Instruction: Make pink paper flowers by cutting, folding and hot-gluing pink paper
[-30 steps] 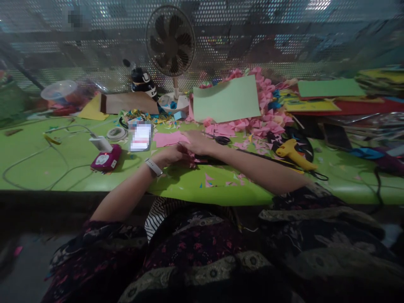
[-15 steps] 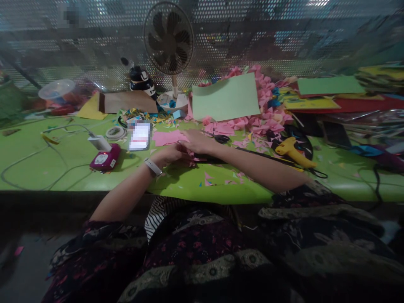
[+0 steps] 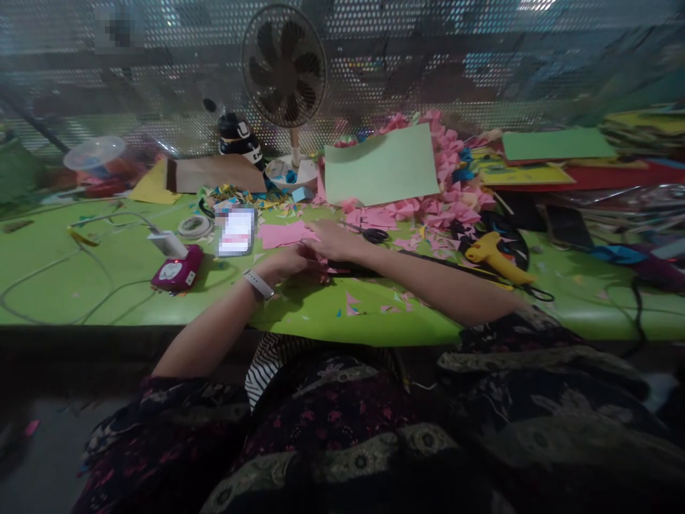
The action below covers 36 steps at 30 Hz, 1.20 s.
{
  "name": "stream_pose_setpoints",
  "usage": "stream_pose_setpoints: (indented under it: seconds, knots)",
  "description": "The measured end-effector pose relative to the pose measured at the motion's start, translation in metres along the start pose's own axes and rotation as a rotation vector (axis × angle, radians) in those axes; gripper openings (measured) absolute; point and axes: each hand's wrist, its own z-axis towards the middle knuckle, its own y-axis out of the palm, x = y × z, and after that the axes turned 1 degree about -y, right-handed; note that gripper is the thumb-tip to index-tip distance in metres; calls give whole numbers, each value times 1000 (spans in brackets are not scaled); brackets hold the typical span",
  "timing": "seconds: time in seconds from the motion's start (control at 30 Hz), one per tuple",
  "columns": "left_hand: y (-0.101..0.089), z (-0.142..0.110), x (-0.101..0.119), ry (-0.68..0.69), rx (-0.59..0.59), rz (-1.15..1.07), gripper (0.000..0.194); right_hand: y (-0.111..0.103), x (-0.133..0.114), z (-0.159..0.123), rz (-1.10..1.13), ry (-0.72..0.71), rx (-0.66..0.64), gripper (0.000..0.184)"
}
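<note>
A folded-looking piece of pink paper [image 3: 283, 234] lies on the green tabletop, just right of a lit phone [image 3: 236, 232]. My right hand [image 3: 330, 241] rests palm down at its right edge, the fingers closed on the paper. Below and touching it, my left hand [image 3: 292, 263], with a pale watch band at the wrist, has its fingers curled in under the right hand. Pink bits show by the left fingertips, which are partly hidden. Black-handled scissors [image 3: 373, 234] lie just beyond my right hand.
A yellow glue gun [image 3: 497, 258] lies right of my right forearm. Pink cut paper [image 3: 449, 193] is heaped behind a light green sheet [image 3: 381, 168]. A fan [image 3: 285, 68] stands at the back. A magenta power box [image 3: 178, 270], cords and a tape roll [image 3: 195, 227] are left.
The whole view has shifted very slightly. Both hands stay at the pink paper, with hardly any visible movement of the fingers.
</note>
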Motion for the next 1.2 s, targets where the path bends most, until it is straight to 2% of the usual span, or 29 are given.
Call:
stream_pose_setpoints:
  seconds: [0.2, 0.37, 0.87, 1.2]
  knots:
    - [3, -4, 3, -3, 38, 13, 13, -4, -5, -3, -20, 6, -17, 43]
    - [1, -2, 0, 6, 23, 5, 13, -6, -6, -4, -36, 11, -34, 43]
    - [6, -5, 4, -20, 61, 9, 11, -2, -4, -1, -118, 7, -39, 32]
    - [1, -3, -1, 2, 14, -4, 11, -4, -6, -2, -97, 30, -59, 32]
